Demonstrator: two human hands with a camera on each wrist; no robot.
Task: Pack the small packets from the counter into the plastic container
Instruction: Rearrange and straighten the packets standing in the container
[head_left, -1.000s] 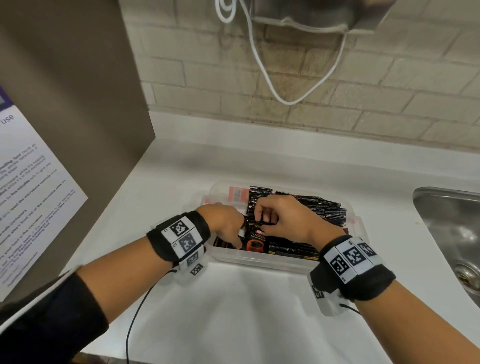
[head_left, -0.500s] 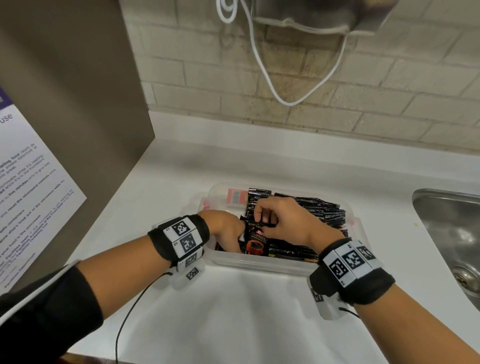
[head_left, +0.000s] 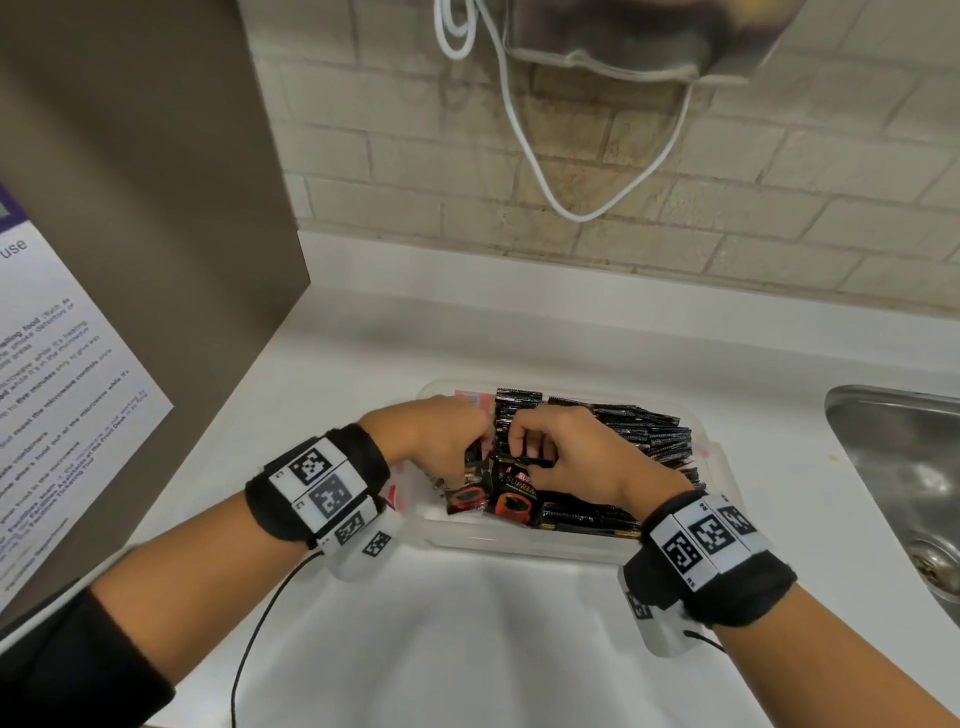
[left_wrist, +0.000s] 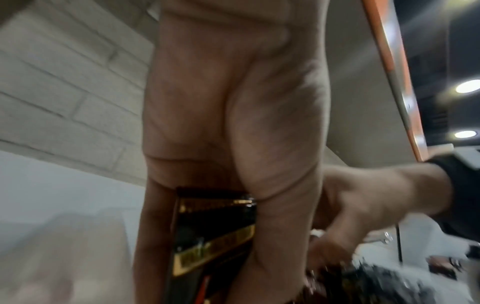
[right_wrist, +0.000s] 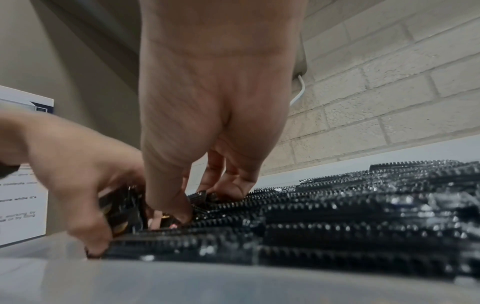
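The head view looks steeply down from above at the white counter (head_left: 467, 649) and brick wall (head_left: 675, 182). Each wrist view looks from low, very close, along its palm, both sharing the black packets (right_wrist: 363, 216) and the opposite hand.

Left hand (head_left: 441, 441) has lifted — packets (head_left: 470, 480) tipped upright.

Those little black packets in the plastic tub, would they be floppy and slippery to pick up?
Probably. The black packets look thin and glossy, so they likely slide and bend. Their crimped edges may give fingers some purchase. The left hand holds several at once, so each is probably light.
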